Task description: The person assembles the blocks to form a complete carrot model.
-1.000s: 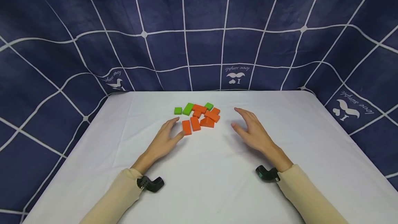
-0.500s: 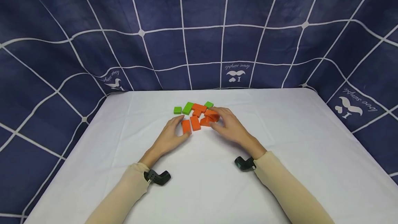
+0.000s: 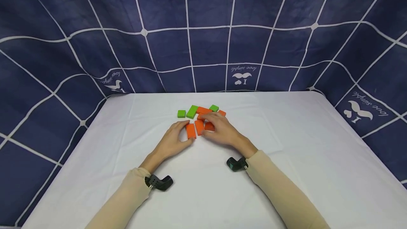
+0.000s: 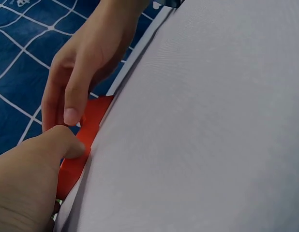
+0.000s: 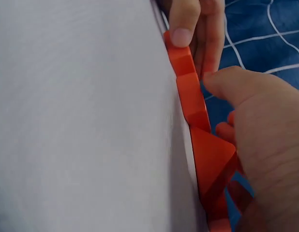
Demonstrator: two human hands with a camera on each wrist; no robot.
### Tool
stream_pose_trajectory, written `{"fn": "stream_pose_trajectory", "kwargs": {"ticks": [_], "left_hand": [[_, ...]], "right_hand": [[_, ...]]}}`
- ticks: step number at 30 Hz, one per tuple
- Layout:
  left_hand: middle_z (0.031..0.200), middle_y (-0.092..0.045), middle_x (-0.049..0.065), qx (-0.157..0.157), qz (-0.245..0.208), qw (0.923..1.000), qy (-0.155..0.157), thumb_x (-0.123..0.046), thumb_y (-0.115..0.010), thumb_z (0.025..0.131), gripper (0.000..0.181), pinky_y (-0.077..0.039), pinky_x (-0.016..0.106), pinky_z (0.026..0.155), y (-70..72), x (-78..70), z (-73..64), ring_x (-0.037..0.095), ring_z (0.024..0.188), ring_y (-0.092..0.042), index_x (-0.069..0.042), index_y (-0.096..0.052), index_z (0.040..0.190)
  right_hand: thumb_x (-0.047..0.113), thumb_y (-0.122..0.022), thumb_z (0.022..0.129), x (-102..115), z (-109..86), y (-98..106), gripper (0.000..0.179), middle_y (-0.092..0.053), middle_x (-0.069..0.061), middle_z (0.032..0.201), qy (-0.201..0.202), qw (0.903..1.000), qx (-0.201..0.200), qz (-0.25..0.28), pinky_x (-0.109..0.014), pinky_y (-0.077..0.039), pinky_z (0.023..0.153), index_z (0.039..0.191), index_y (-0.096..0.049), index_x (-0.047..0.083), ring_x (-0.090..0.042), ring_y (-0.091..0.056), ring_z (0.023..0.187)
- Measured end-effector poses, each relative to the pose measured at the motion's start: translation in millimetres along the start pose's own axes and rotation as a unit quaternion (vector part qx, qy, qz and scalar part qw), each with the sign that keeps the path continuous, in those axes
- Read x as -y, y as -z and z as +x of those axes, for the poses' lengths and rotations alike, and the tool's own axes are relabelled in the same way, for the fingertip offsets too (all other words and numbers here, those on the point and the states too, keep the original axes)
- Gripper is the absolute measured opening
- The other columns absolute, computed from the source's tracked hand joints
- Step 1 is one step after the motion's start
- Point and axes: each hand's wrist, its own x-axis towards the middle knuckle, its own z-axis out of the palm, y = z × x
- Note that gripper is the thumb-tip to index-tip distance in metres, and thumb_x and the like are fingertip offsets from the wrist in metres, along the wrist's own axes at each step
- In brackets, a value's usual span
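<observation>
In the head view my left hand [image 3: 171, 142] pinches an orange rectangular block [image 3: 191, 131] at the left of a small cluster, thumb at its near end and fingers at its far end. Just right of it lies a second orange block [image 3: 199, 127]. My right hand [image 3: 222, 130] reaches over the cluster from the right, its thumb and fingers spread around this second block. In the right wrist view the right thumb [image 5: 224, 84] hovers close beside the blocks. An orange wedge-shaped block [image 5: 212, 157] sits under that hand, which hides part of the cluster.
Behind the hands lie a small green block [image 3: 181, 113], a longer green block [image 3: 192, 111], another green block [image 3: 214, 108] and more orange blocks [image 3: 204, 110]. All rest on a white-covered table [image 3: 203, 186]. A dark blue gridded cloth [image 3: 206, 45] hangs behind and at both sides.
My right hand has moved left, from beside the cluster to over its orange blocks. My left hand has shifted slightly right, closing in on the leftmost orange block. The blocks stay nearly in place.
</observation>
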Motion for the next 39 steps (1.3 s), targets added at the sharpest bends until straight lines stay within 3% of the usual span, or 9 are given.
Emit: {"fn": "stream_pose_trajectory", "kwargs": {"ticks": [7,19,27,39], "left_hand": [[0.152,-0.052,0.014,-0.007,0.017,0.9998,-0.012,-0.035,-0.077,0.088,0.074,-0.037,0.051,0.12,-0.7,0.7,-0.6,0.032,0.143,-0.046,-0.006,-0.049,0.151],[0.146,-0.056,0.014,-0.016,0.023,0.9992,-0.029,-0.034,-0.077,0.087,0.071,-0.04,0.05,0.119,-4.9,-0.5,-1.4,0.032,0.138,-0.05,-0.003,-0.053,0.147],[0.143,-0.058,0.014,-0.027,0.019,0.9984,-0.047,-0.031,-0.079,0.086,0.066,-0.041,0.051,0.117,-0.4,-0.2,-0.2,0.032,0.135,-0.052,-0.004,-0.057,0.143],[0.143,-0.058,0.012,-0.025,0.006,0.9987,-0.044,-0.032,-0.078,0.088,0.064,-0.042,0.054,0.116,-2.0,-0.8,-1.3,0.032,0.135,-0.054,-0.008,-0.058,0.143]], "right_hand": [[0.036,-0.073,0.094,-6.5,-1.3,-10.2,0.059,-0.06,-0.001,0.147,0.003,0.9996,0.002,-0.027,-0.056,-0.032,0.119,0.148,-0.057,0.017,-0.028,-0.041,0.145],[0.037,-0.075,0.091,-12.1,-8.4,-12.5,0.058,-0.062,-0.002,0.142,0.03,0.999,-0.012,-0.031,-0.054,-0.031,0.119,0.144,-0.061,0.016,-0.026,-0.042,0.141],[0.044,-0.073,0.091,-10.6,-4.6,-9.2,0.061,-0.057,-0.001,0.145,0.032,0.9985,0.004,-0.045,-0.054,-0.03,0.119,0.145,-0.058,0.019,-0.026,-0.037,0.142],[0.043,-0.078,0.088,-13.0,-9.9,-8.3,0.062,-0.061,0.001,0.143,0.013,0.9997,-0.019,0.001,-0.052,-0.03,0.122,0.143,-0.061,0.021,-0.026,-0.038,0.144]]}}
